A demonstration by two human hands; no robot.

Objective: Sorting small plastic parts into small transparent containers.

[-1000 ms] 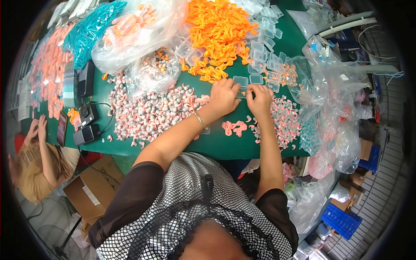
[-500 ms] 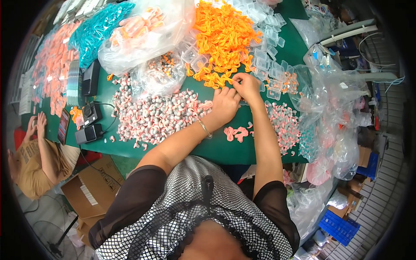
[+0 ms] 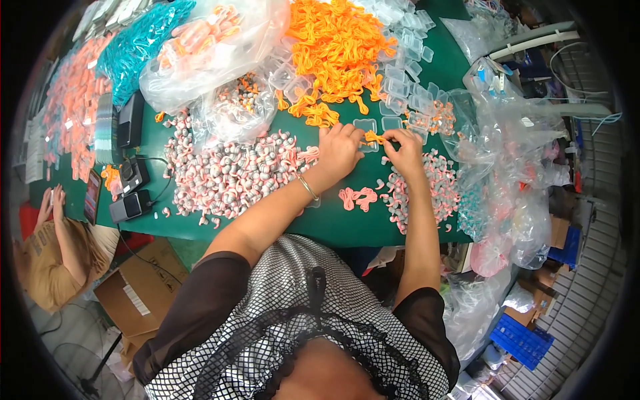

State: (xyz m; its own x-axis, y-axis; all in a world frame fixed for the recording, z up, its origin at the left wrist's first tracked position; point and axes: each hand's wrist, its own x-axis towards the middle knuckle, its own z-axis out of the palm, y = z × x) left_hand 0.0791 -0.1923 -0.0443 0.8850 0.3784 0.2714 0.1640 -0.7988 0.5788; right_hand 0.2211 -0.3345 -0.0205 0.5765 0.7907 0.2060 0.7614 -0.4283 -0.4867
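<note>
My right hand (image 3: 405,153) pinches a small bundle of orange cord (image 3: 373,137) between its fingertips. Under the bundle is a small clear plastic box (image 3: 365,125), its lid apparently swung up at the far side. My left hand (image 3: 339,155) is closed at the box's left edge, its fingers curled and partly hiding it. Beyond both hands rises a big heap of orange cord bundles (image 3: 337,50). Grey-and-pink curled pieces (image 3: 230,173) form a wide pile left of my left hand. Two pink cord bundles (image 3: 357,199) lie nearer to me.
More curled pieces (image 3: 433,190) are heaped right of my right forearm. Clear boxes (image 3: 407,40) and plastic bags (image 3: 217,60) crowd the green table's (image 3: 293,230) far side. Black devices (image 3: 130,207) with a cable stand at left, near another person's hands (image 3: 53,203).
My right hand has drawn back from the orange heap with a cord bundle and now holds it over the clear box. My hands have moved apart. The view has shifted slightly.
</note>
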